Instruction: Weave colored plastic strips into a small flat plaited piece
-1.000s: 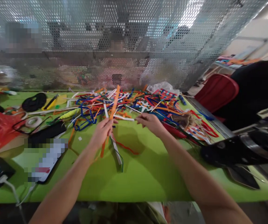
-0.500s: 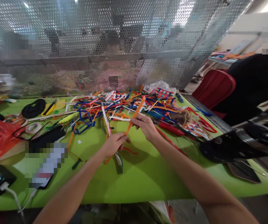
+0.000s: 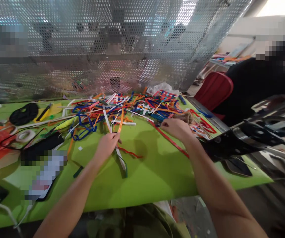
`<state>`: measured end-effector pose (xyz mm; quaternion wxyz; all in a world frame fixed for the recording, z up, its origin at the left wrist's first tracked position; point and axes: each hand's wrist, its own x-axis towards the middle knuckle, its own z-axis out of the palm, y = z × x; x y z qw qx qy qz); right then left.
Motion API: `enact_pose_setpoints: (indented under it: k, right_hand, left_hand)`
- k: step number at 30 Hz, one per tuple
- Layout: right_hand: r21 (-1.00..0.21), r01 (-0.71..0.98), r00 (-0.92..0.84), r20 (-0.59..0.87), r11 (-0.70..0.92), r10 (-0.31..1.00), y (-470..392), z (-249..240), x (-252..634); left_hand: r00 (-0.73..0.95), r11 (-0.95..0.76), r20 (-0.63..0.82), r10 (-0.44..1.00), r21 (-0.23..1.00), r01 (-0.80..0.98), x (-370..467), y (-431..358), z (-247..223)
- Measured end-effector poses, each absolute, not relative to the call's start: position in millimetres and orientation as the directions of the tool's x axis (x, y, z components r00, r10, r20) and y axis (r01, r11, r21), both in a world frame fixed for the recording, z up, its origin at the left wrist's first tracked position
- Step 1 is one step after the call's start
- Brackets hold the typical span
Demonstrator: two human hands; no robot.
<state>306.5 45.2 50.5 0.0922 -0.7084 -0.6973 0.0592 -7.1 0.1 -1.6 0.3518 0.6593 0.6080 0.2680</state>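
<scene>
Head view, sole view available: the right hand [image 3: 178, 128] is now off the orange strip [image 3: 121, 122], which half a second ago it shares with the left hand [image 3: 109, 143]; it is found farther right, near the brown fibre bundle [image 3: 186, 117]. The strip is accordingly under the left hand alone — fingers pinched on it, its upper length pointing toward the pile of coloured strips [image 3: 144, 107]. A white strip [image 3: 106, 117] passes at the same hand; whether it is gripped too cannot be determined. The right fingers are curled in, contents hidden, so whether they hold anything cannot be told; a red strip [image 3: 171, 140] runs just beside and under that wrist. As to clearances, room for movement is widest over the green tabletop [image 3: 157, 178] between the hands and the near edge. The pile bounds the far side, backed by a perforated panel [image 3: 83, 71]; a phone [image 3: 45, 178] and black pouch [image 3: 42, 148] limit the left — and a black jointed stand [image 3: 221, 145] crowds the right forearm.
</scene>
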Motion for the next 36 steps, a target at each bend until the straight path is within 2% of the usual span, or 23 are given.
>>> enact_pose_setpoints:
  k: [2, 4, 8, 10, 12, 14, 16, 17, 19, 22, 26, 30, 33, 36]
  right_hand:
    - [-0.052, 0.998, 0.024, -0.034, -0.026, 0.999, 35.4, 41.9, 307.9]
    - [0.045, 0.999, 0.022, -0.061, -0.02, 0.998, 27.8, 34.3, 304.3]
    - [0.12, 0.993, 0.03, -0.072, -0.021, 0.997, 20.7, 28.8, 294.7]
    - [0.1, 0.995, 0.031, -0.046, -0.026, 0.998, 20.2, 29.3, 292.4]
    - [-0.03, 0.999, 0.011, -0.017, -0.012, 1.0, 21.0, 30.3, 291.6]
    - [-0.328, 0.944, -0.029, -0.035, 0.016, 0.999, 23.0, 31.4, 289.3]
    - [-0.683, 0.73, -0.084, -0.067, 0.016, 0.994, 26.4, 32.6, 282.2]
    - [-0.816, 0.578, -0.107, -0.067, 0.008, 0.992, 28.5, 33.5, 276.1]
    - [-0.954, 0.301, -0.138, -0.031, 0.012, 0.99, 33.4, 35.8, 259.2]
    - [-0.996, 0.082, -0.169, 0.022, 0.036, 0.985, 40.3, 39.5, 226.6]
    - [-0.997, -0.026, -0.148, 0.08, 0.077, 0.986, 44.5, 40.2, 187.8]
    - [-0.995, -0.065, -0.202, 0.085, 0.073, 0.976, 42.6, 31.9, 166.3]
    - [-0.998, -0.012, -0.262, 0.062, 0.061, 0.963, 43.9, 24.5, 162.9]
    - [-0.994, 0.059, -0.181, 0.081, 0.093, 0.98, 52.8, 23.1, 169.4]
  left_hand:
    - [0.125, -0.032, -0.08, 0.989, 0.71, 0.704, -5.3, -1.7, -0.8]
    - [0.146, -0.079, -0.055, 0.988, 0.632, 0.771, -2.5, -4.8, 1.6]
    - [0.164, -0.14, -0.003, 0.986, 0.509, 0.85, 0.2, -10.4, 8.8]
    - [0.154, -0.138, 0.009, 0.988, 0.499, 0.855, -1.1, -10.8, 12.3]
    - [0.136, -0.133, 0.032, 0.99, 0.532, 0.836, -3.4, -9.4, 14.5]
    - [0.138, -0.146, 0.06, 0.989, 0.598, 0.788, -5.4, -7.3, 14.7]
    - [0.175, -0.176, 0.071, 0.982, 0.683, 0.709, -6.1, -5.3, 12.4]
    - [0.205, -0.194, 0.075, 0.976, 0.728, 0.658, -5.6, -4.7, 10.5]
    - [0.263, -0.21, 0.076, 0.962, 0.821, 0.532, -3.0, -4.0, 5.8]
    - [0.359, -0.165, 0.053, 0.932, 0.943, 0.289, 3.9, -4.4, -0.5]
    - [0.436, -0.04, 0.008, 0.9, 0.997, 0.065, 11.8, -3.7, -3.3]
    - [0.359, 0.064, -0.055, 0.932, 0.998, -0.013, 13.2, -0.3, -4.0]
    - [0.34, 0.125, -0.113, 0.934, 0.992, -0.013, 12.2, 1.1, -4.3]
    - [0.396, 0.163, -0.163, 0.904, 0.986, 0.034, 11.7, -0.3, -2.2]
